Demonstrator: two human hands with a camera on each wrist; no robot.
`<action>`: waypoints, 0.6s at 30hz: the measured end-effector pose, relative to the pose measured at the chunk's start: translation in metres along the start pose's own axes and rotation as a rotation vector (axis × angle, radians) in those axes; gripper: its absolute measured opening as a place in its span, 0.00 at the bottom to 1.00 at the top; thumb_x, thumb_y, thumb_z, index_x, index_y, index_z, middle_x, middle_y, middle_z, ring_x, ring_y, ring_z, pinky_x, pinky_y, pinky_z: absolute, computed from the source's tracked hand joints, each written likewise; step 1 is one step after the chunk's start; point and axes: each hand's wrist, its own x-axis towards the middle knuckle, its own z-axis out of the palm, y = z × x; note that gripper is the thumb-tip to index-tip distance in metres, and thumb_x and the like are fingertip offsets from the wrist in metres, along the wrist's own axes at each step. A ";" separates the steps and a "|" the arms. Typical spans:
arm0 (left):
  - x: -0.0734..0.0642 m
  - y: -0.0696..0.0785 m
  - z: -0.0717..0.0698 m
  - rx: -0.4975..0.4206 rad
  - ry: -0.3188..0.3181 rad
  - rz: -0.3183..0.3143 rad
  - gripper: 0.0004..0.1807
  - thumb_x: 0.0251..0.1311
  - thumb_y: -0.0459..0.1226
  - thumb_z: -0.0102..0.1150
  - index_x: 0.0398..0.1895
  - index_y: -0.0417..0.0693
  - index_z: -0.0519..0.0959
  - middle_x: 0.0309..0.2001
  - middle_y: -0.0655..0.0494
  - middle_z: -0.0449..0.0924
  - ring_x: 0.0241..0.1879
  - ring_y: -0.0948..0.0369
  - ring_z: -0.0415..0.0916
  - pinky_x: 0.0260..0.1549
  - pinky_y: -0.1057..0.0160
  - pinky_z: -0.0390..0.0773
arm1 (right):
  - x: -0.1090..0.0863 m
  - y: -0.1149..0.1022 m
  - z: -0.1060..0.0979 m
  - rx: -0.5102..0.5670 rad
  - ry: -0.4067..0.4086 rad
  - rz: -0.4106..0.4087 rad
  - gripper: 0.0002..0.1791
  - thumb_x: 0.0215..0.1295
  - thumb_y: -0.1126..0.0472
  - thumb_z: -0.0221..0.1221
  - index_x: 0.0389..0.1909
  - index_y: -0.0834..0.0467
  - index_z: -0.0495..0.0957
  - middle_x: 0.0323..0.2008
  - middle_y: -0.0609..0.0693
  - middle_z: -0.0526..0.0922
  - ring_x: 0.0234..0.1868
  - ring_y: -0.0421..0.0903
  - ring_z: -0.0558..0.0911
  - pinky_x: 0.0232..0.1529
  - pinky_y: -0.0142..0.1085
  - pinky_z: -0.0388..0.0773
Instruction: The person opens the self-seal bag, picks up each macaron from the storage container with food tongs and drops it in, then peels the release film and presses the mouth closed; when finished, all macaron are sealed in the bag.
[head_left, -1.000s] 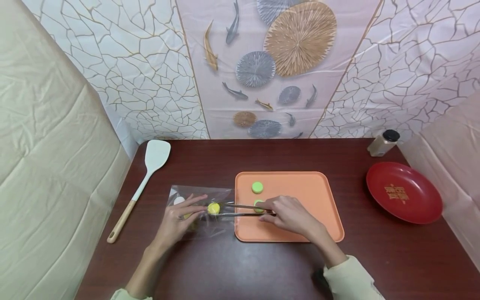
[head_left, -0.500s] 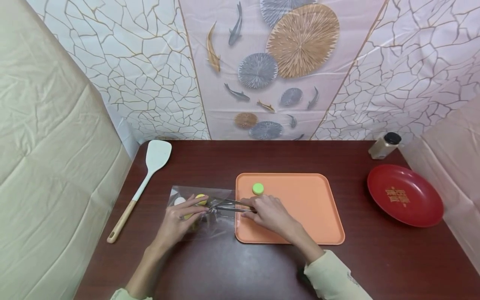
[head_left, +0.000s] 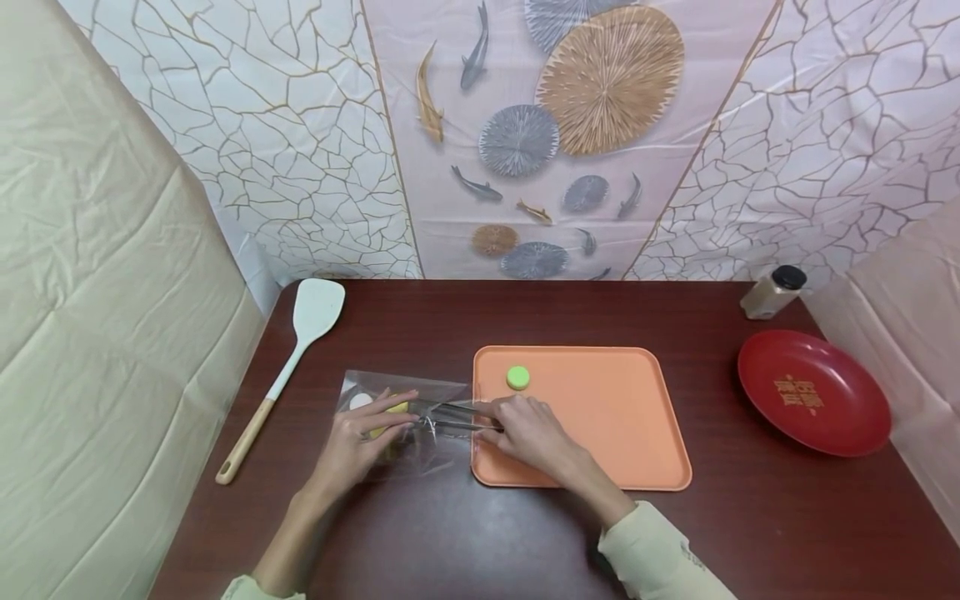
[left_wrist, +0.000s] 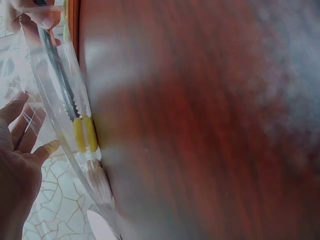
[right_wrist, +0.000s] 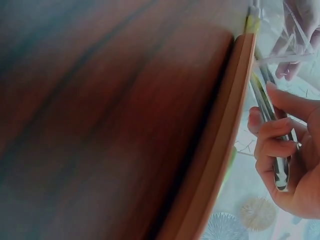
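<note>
My left hand (head_left: 356, 437) holds a clear plastic bag (head_left: 442, 388), its thumb and fingers spread apart at the film. In the right hand (head_left: 528, 429) is a pair of metal tongs (right_wrist: 282, 172), whose toothed tips reach into the bag. A yellow macaron (left_wrist: 86, 135) stands on edge inside, right at the tong tips. Further in lies a white macaron (head_left: 360, 401); a second bit of yellow (head_left: 377, 432) shows between the left fingers. One green macaron (head_left: 518, 377) sits on the orange tray (head_left: 607, 417), whose left edge the right hand overlaps.
A white spatula (head_left: 317, 312) with a wooden handle lies at the table's left. On the right are a red oval plate (head_left: 813, 392) and a black-capped jar (head_left: 772, 293). Patterned sheets hang behind and at the sides.
The tongs and right hand have moved left, carrying the yellow macaron deeper into the bag. A second green macaron, seen earlier beside the right hand, is now hidden. The left hand stays put.
</note>
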 end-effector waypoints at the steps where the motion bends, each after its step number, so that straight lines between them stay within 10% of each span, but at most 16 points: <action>1: 0.000 0.000 0.000 0.002 -0.001 -0.002 0.17 0.51 0.16 0.76 0.41 0.39 0.94 0.54 0.38 0.92 0.52 0.40 0.91 0.71 0.51 0.78 | -0.001 0.001 0.000 -0.003 0.004 -0.003 0.19 0.68 0.55 0.76 0.58 0.52 0.91 0.26 0.44 0.85 0.23 0.37 0.73 0.22 0.38 0.75; 18: 0.000 0.001 0.002 0.023 -0.014 -0.037 0.16 0.52 0.17 0.77 0.42 0.41 0.94 0.54 0.41 0.92 0.50 0.40 0.92 0.71 0.50 0.77 | -0.071 0.046 -0.057 -0.006 -0.034 0.057 0.17 0.64 0.54 0.79 0.52 0.46 0.89 0.25 0.30 0.73 0.24 0.29 0.67 0.23 0.29 0.63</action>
